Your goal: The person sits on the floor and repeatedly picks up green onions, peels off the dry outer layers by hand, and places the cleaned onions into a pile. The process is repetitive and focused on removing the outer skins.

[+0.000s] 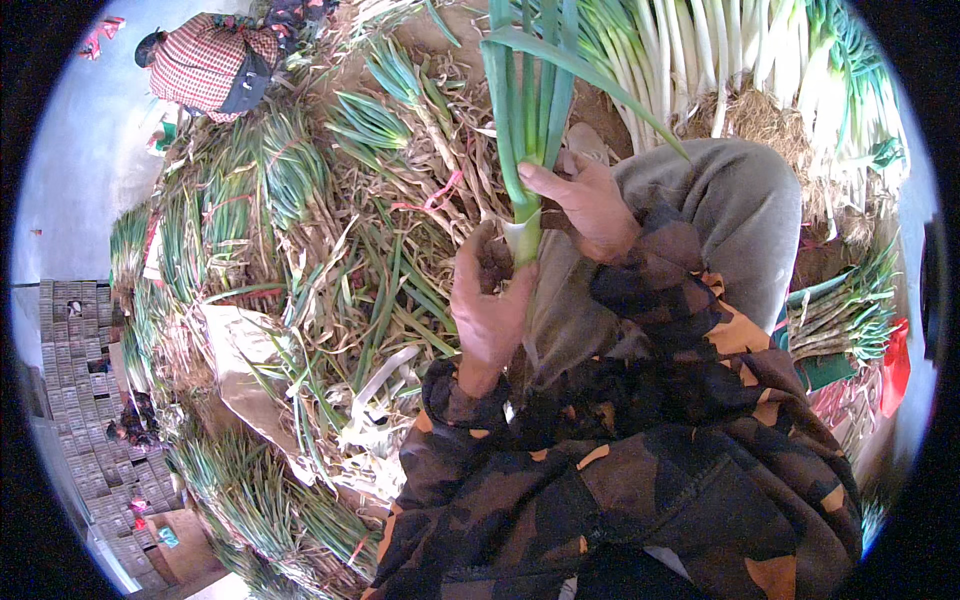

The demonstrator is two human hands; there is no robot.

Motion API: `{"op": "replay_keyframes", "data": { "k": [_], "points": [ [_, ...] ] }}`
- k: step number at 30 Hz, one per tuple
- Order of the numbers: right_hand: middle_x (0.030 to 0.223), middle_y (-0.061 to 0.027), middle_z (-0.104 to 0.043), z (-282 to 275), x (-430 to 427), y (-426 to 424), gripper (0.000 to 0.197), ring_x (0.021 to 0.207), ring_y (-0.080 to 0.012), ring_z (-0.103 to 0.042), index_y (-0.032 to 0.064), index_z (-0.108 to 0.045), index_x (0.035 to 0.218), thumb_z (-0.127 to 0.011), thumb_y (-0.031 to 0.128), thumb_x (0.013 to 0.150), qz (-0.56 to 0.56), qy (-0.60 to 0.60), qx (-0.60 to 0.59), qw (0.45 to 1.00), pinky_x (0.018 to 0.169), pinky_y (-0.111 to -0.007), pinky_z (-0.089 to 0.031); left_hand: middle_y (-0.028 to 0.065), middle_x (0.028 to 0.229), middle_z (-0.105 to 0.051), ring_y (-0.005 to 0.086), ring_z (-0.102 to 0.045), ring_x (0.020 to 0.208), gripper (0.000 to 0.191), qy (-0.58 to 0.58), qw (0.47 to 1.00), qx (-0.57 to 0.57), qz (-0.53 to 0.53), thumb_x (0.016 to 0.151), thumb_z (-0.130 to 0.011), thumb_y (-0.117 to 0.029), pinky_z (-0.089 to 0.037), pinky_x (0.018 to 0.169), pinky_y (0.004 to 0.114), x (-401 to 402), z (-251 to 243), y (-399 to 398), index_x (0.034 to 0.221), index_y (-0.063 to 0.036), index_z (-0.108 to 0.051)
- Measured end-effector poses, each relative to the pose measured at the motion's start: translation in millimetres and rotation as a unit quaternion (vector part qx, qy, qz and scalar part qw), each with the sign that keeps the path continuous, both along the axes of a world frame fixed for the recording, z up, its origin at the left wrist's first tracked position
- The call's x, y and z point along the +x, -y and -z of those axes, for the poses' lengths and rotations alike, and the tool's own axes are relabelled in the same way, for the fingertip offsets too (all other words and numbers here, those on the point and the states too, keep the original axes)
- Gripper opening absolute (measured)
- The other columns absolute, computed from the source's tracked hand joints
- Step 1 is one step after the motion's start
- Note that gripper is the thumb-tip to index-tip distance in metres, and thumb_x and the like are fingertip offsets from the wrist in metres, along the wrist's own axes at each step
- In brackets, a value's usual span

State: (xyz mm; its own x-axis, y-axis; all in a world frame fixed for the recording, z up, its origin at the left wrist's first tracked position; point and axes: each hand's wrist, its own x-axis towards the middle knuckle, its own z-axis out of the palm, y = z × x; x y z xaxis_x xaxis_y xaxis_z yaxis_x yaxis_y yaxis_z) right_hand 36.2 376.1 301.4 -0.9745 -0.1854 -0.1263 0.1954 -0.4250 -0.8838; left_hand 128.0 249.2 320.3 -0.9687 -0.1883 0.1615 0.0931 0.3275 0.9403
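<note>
A large green onion stands upright in front of me, its broad green leaves pointing away from me and one leaf bent over to the right. My left hand is closed around the pale lower stalk. Higher up, where the leaves divide, my right hand grips the plant with the thumb across its front. Between the two hands a whitish sheath edge stands out from the stalk. The lower end of the stalk is hidden by my left hand. Dry leaves lie close to the left of the hands.
Cleaned white-stalked green onions with roots are piled at upper right. Untrimmed bundles and loose dry leaves cover the left side. A person in a checked top bends at upper left. My bent knee is beside my right hand.
</note>
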Motion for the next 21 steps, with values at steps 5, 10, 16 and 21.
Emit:
{"op": "replay_keyframes", "data": {
  "k": [5, 10, 16, 21],
  "points": [
    [0.084, -0.0033, -0.067, 1.7, 4.4, 7.0, 0.025, 0.073, -0.0099, -0.060, 0.0037, -0.066, 0.097, -0.068, 0.023, 0.081, -0.016, 0.037, 0.013, 0.999, 0.069, -0.024, -0.047, 0.0073, 0.089, -0.063, 0.0119, -0.057, 0.080, 0.017, 0.098, 0.993, 0.060, -0.036, 0.080, -0.064, -0.004, -0.047, 0.072, 0.026, 0.9, 13.7, 15.0, 0.095, 0.0026, -0.059],
    [0.079, -0.0046, -0.066, 9.4, -0.1, 0.9, 0.026, 0.065, -0.0108, -0.060, 0.0020, -0.065, 0.097, -0.066, 0.023, 0.082, 0.055, 0.011, 0.044, 0.997, 0.062, -0.025, -0.049, 0.0071, 0.088, -0.063, 0.0098, -0.056, 0.075, 0.005, -0.227, 0.961, -0.150, 0.047, 0.084, -0.056, 0.000, -0.046, 0.066, 0.024, -4.8, 22.5, 2.3, 0.089, -0.0011, -0.058],
    [0.084, -0.0085, -0.062, -6.9, -12.1, -1.5, 0.028, 0.064, -0.0180, -0.062, 0.0018, -0.056, 0.100, -0.058, 0.026, 0.087, 0.091, 0.065, -0.083, 0.990, 0.055, -0.030, -0.051, 0.0015, 0.078, -0.055, 0.0073, -0.047, 0.068, 0.006, 0.016, 0.992, 0.119, 0.040, 0.090, -0.051, -0.009, -0.041, 0.062, 0.022, 45.2, 12.4, 18.7, 0.090, -0.0033, -0.050],
    [0.084, -0.0107, -0.060, -10.1, -31.4, -4.3, 0.030, 0.063, -0.0177, -0.058, 0.0021, -0.052, 0.101, -0.055, 0.030, 0.089, 0.109, -0.004, -0.135, 0.985, 0.054, -0.030, -0.050, 0.0127, 0.081, -0.059, 0.0147, -0.057, 0.072, 0.023, 0.132, 0.989, -0.054, 0.047, 0.087, -0.057, -0.012, -0.046, 0.063, 0.029, 76.8, 24.6, 42.8, 0.106, -0.0024, -0.047]
  ]
}}
